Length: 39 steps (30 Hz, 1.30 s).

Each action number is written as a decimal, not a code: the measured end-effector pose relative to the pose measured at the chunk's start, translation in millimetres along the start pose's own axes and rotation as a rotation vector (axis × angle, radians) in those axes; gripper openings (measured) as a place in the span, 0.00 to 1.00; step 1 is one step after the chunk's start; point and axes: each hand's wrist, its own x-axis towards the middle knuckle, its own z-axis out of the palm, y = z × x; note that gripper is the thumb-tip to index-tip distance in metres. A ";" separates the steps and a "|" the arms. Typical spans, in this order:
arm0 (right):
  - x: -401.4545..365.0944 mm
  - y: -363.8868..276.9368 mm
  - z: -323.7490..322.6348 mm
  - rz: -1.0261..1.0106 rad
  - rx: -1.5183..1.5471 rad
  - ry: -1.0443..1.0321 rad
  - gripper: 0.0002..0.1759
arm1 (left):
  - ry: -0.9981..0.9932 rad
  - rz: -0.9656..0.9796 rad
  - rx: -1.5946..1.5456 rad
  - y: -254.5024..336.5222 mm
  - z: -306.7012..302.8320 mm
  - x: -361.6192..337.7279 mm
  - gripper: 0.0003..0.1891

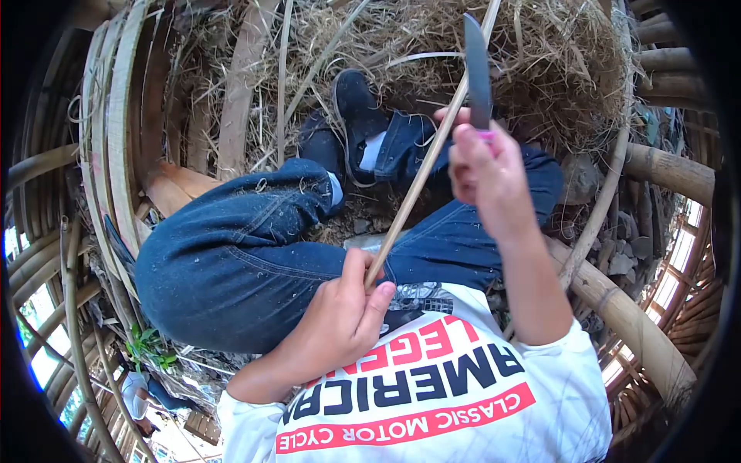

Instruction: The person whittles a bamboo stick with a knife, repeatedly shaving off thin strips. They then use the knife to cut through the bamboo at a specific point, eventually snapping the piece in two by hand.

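Observation:
A long, thin bamboo strip (417, 181) slants from my lap up to the top of the view. My left hand (343, 316) is closed around its near end, just in front of my shirt. In my right hand (486, 166) is a knife (478, 73) with a dark blade pointing away from me; a bit of pink handle shows between the fingers. The blade stands right beside the strip and overlaps it in this view. A fingertip of the right hand shows on the strip's far side.
Dry shavings (563, 62) are heaped beyond my bent legs. Long flat slats (120, 116) lie at the left, and a thick bamboo pole (625, 316) runs along the right. Another person (137, 397) is at the lower left, past bamboo poles.

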 end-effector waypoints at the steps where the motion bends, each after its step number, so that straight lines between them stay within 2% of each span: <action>1: 1.0 6.1 8.6 -0.049 0.034 -0.016 0.09 | -0.007 -0.024 0.017 -0.5 0.8 -1.2 0.08; 4: 2.8 21.6 21.4 -0.138 0.048 -0.057 0.09 | -0.036 -0.100 0.078 7.6 -6.9 -4.9 0.12; 6: 0.3 15.5 18.0 -0.024 0.120 -0.149 0.09 | -0.054 -0.134 0.202 15.9 -13.9 -7.2 0.13; 7: -0.4 14.4 15.9 -0.031 0.120 -0.159 0.09 | -0.043 -0.131 0.206 15.5 -17.7 -6.8 0.13; 9: -2.1 14.6 11.8 -0.005 0.281 -0.317 0.13 | -0.050 -0.067 0.312 12.8 -24.8 -5.4 0.13; 16: -7.3 15.1 7.9 -0.038 0.338 -0.486 0.19 | 0.012 0.177 0.315 25.1 -36.8 9.5 0.12; 18: -9.7 14.3 9.4 -0.044 0.334 -0.515 0.20 | -0.082 0.171 0.182 30.5 -36.0 15.6 0.13; 19: -11.0 13.7 10.4 -0.058 0.353 -0.542 0.21 | -0.067 0.173 0.178 27.2 -34.3 18.8 0.13; 21: -8.2 14.0 10.6 -0.048 0.393 -0.620 0.21 | -0.096 0.216 -0.125 15.7 -31.0 25.4 0.14; 22: -10.0 13.8 14.4 -0.048 0.387 -0.633 0.21 | -0.083 0.221 -0.126 16.1 -30.7 25.2 0.14; 24: -17.7 9.0 24.2 -0.014 0.330 -0.573 0.20 | -0.173 0.097 -0.376 18.8 -29.9 26.3 0.14; 25: -16.6 11.4 21.1 -0.040 0.223 -0.632 0.19 | -0.167 0.115 -0.376 19.5 -29.6 26.9 0.14; 26: -17.9 10.1 22.5 0.046 0.239 -0.653 0.16 | -0.212 0.096 -0.462 19.3 -30.1 26.9 0.14; 28: -19.8 7.8 34.6 -0.081 0.222 -0.632 0.13 | -0.262 0.088 -0.536 16.8 -33.2 25.5 0.14; 30: -18.7 5.3 36.6 -0.168 0.135 -0.581 0.12 | -0.309 -0.032 -0.718 12.5 -36.8 23.1 0.16; 32: -19.2 4.5 29.9 -0.180 0.099 -0.625 0.17 | -0.297 -0.019 -0.728 9.9 -32.4 21.4 0.17; 33: -21.6 11.9 29.4 -0.166 0.163 -0.564 0.24 | -0.292 -0.025 -0.794 5.5 -31.0 20.8 0.15; 34: -21.3 15.1 29.4 -0.202 0.166 -0.564 0.24 | -0.291 -0.026 -0.852 4.3 -32.1 20.4 0.15; 36: -23.1 17.9 28.3 -0.134 0.411 -0.546 0.24 | -0.313 -0.027 -0.803 5.8 -31.3 18.2 0.16; 38: -23.1 14.1 28.2 -0.228 0.353 -0.496 0.21 | -0.387 -0.022 -0.805 7.0 -33.2 19.0 0.18; 39: -21.8 11.2 26.3 -0.251 0.363 -0.491 0.21 | -0.393 -0.057 -0.755 9.8 -34.1 19.5 0.25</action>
